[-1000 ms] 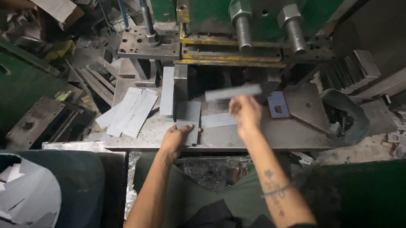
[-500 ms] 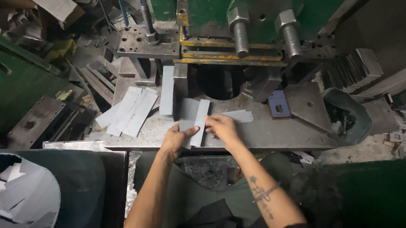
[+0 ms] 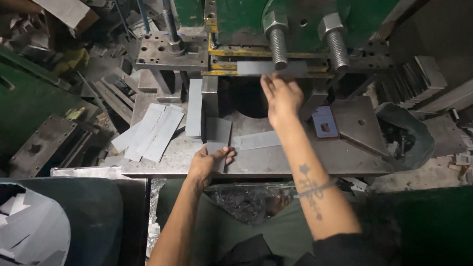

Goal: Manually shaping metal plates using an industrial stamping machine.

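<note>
While the head camera looks straight down, the right hand reaches forward under the green press, its fingers spread wide against the lower edge of a grey metal strip that lies crosswise in the gap beneath the two big bolts. Whether the grip of that hand is closed on the strip or only touching it I cannot tell, since the fingertips end right at the strip's edge. Nearer the body, the left hand rests at the front edge of the steel surface, with its thumb and fingers pinched on a small grey plate that lies flat there. Just behind that plate sits a second, squarer plate, and a longer flat strip lies to its right, between the two forearms. A tall grey block stands just left of the square plate. Further left on the surface, several pale sheets lie fanned out, overlapping each other. To the right of the right forearm lies a small purple-grey plate with a hole, touching a thick angled steel piece. A stack of grey strips leans at the far right. At the bottom left, a dark bin holds loose grey offcuts. Both arms are bare, and the right forearm carries a dark tattoo
</note>
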